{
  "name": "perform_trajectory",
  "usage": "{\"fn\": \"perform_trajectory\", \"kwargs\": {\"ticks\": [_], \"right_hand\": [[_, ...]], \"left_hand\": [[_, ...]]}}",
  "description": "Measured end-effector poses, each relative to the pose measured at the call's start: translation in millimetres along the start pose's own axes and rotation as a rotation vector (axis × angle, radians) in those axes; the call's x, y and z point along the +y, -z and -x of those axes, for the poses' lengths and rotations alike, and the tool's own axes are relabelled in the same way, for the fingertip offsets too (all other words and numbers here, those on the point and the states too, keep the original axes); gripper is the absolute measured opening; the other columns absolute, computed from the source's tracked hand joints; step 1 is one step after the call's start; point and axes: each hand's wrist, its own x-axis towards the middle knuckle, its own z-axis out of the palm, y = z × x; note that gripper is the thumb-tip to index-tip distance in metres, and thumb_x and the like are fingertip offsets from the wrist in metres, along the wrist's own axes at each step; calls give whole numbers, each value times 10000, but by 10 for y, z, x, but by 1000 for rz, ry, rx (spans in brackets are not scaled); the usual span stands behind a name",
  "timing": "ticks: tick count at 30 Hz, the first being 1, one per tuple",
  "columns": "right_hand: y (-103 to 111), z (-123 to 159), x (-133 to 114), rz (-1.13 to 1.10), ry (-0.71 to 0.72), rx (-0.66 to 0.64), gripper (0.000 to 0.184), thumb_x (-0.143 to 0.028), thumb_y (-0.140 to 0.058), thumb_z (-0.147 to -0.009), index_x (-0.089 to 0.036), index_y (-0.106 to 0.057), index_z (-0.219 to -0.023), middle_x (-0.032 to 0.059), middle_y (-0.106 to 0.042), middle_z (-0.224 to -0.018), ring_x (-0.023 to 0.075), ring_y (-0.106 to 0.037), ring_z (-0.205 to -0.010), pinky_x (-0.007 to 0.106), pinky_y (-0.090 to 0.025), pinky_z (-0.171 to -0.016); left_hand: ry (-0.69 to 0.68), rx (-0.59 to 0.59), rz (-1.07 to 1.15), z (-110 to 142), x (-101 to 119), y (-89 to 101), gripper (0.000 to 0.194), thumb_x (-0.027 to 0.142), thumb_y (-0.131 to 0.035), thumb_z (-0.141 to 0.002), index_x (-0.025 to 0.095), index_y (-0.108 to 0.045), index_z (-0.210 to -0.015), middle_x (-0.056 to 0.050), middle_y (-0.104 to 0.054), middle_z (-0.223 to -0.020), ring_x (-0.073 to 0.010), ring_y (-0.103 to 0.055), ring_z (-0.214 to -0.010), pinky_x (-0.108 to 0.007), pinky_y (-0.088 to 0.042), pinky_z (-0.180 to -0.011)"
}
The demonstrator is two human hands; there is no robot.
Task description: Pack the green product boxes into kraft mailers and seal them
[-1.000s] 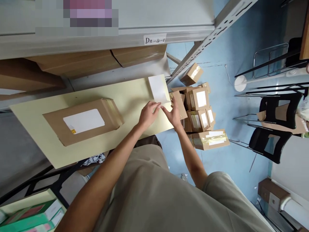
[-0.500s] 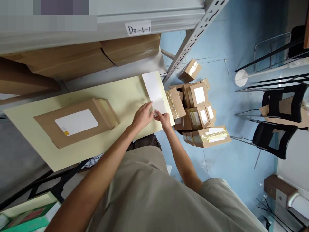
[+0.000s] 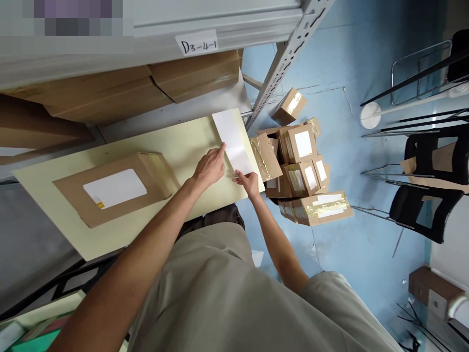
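Note:
A long white paper sheet point(image 3: 232, 139) lies across the right end of the pale yellow tabletop point(image 3: 190, 142). My left hand point(image 3: 210, 167) has its index finger stretched out against the sheet's left edge, the other fingers loosely curled with nothing visible in them. At the sheet's near end my right hand point(image 3: 249, 183) pinches its corner between thumb and fingers; a small pale bit shows at the fingertips, too small to name. Left of both hands sits a brown cardboard box point(image 3: 154, 171), a white label point(image 3: 115, 188) on its top.
Beyond the table a grey metal shelf point(image 3: 256, 32), marked D3-4-1, holds large cartons point(image 3: 198, 73). Several taped boxes point(image 3: 298, 171) are piled on the blue floor point(image 3: 340, 254) to the right. Black chairs point(image 3: 427, 210) stand farther right. A green item point(image 3: 40, 340) shows at lower left.
My left hand has moved left and slightly up along the sheet's edge, away from my right hand, with its index finger now extended. My right hand stays at the near end.

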Motion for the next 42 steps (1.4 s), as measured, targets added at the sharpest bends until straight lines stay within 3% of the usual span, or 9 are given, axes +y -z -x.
{"fn": "perform_trajectory", "kwargs": {"ticks": [9, 18, 22, 26, 29, 31, 33, 38, 42], "right_hand": [[-45, -112, 82, 67, 39, 40, 399, -522, -816, -966, -172, -786, -779, 173, -894, -963, 289, -894, -865, 299, -667, -731], [366, 123, 358, 57, -34, 232, 407, -554, -843, -918, -163, -759, -847, 149, -887, -897, 272, -879, -785, 294, -661, -679], [400, 339, 314, 95, 43, 232, 465, -626, -831, -910, -168, -754, -900, 160, -887, -936, 266, -870, -755, 307, -654, -700], [258, 559, 150, 304, 162, 230, 465, -616, -692, -1032, -172, -807, -953, 144, -878, -948, 280, -865, -827, 346, -661, -810], [101, 742, 34, 648, 351, 217, 462, -479, -517, -1141, -200, -860, -1280, 107, -842, -961, 267, -820, -844, 355, -638, -839], [-21, 862, -20, 905, 534, 148, 484, -353, -481, -1150, -259, -791, -1509, 88, -802, -970, 247, -780, -836, 336, -613, -832], [-164, 970, -50, 1110, 710, 30, 521, -273, -507, -1135, -304, -733, -1603, 78, -767, -948, 227, -739, -802, 320, -593, -813], [-596, 1188, -33, 1345, 1041, -296, 554, -200, -540, -1150, -370, -670, -1661, 65, -761, -996, 192, -673, -784, 303, -571, -823], [-938, 1358, 23, 1411, 1205, -427, 547, -179, -578, -1155, -347, -660, -1669, 55, -765, -1028, 160, -649, -788, 272, -555, -823]], "left_hand": [[113, -116, -123, -37, 87, 242, 751, 201, -529, -1028, 131, -412, -1766, -263, -709, -1507, -409, -692, -1380, -539, -539, -1202], [81, -113, -159, -74, 87, 85, 881, 224, -596, -971, 50, -328, -1792, -266, -752, -1411, -420, -643, -1422, -523, -526, -1220], [166, -98, -17, -131, 86, 59, 896, 272, -673, -956, 96, -377, -1783, -271, -746, -1458, -432, -680, -1411, -543, -525, -1226], [271, 6, 380, -102, 136, 174, 747, 382, -732, -975, 231, -540, -1681, -193, -648, -1671, -391, -668, -1490, -527, -516, -1265], [310, 89, 831, 226, 181, 296, 700, 602, -706, -1021, 209, -604, -1591, -215, -583, -1731, -373, -610, -1570, -534, -532, -1264], [324, 72, 1150, 592, 174, 370, 727, 757, -641, -1027, 202, -662, -1495, -233, -641, -1666, -370, -651, -1527, -544, -575, -1221], [338, 83, 1366, 997, 112, 434, 754, 835, -668, -978, 209, -709, -1397, -226, -727, -1552, -368, -721, -1428, -551, -607, -1176], [431, 338, 1470, 1822, -277, 592, 753, 820, -924, -741, 193, -797, -1138, -152, -849, -1249, -321, -797, -1213, -453, -638, -1076], [440, 471, 1463, 2262, -611, 751, 778, 762, -1024, -611, 159, -843, -1068, -142, -865, -1148, -309, -804, -1132, -411, -649, -997]]}}
